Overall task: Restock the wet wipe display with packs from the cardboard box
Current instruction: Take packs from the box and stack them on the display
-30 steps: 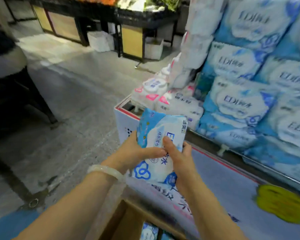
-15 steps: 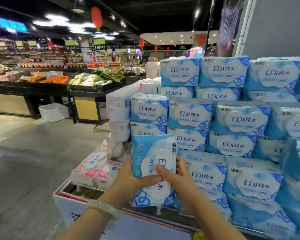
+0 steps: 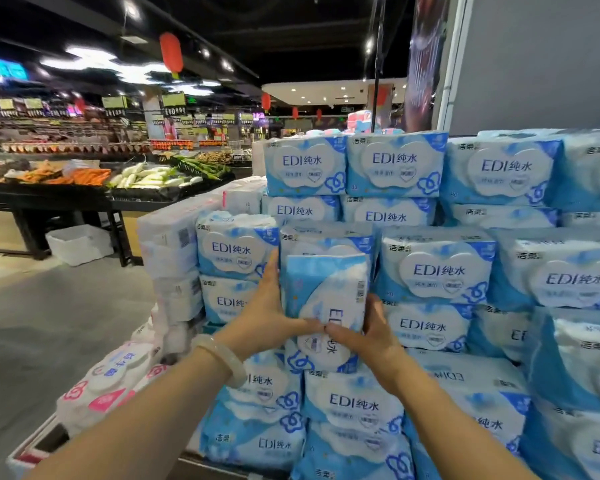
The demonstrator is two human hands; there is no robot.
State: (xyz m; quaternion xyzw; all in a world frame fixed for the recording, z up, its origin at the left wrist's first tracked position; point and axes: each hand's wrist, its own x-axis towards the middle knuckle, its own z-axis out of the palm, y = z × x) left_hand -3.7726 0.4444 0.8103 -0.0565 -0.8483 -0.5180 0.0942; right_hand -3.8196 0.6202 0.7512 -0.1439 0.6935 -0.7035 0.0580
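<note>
Blue-and-white pack [image 3: 326, 299]: a wet wipe pack held on end, its printed lettering running sideways, right in front of the stacked display.
Left hand [image 3: 269, 320]: clasps the pack's left edge, fingers up along the side, thumb across the front.
Right hand [image 3: 371, 337]: grips the right edge, thumb on the front, tip touching the left thumb.
Bracelet [image 3: 222, 358]: pale band on the left wrist.
Wet wipe display [image 3: 437, 268]: matching blue packs stacked in tiers behind, beside and below the hands.
Pink-labelled packs [image 3: 108, 382]: lower left of the hands, at the display's corner.
White bundles [image 3: 174, 251]: stacked left of the hands.
Vegetable stand [image 3: 94, 181]: far beyond the left hand, carrying carrots and white radishes.
</note>
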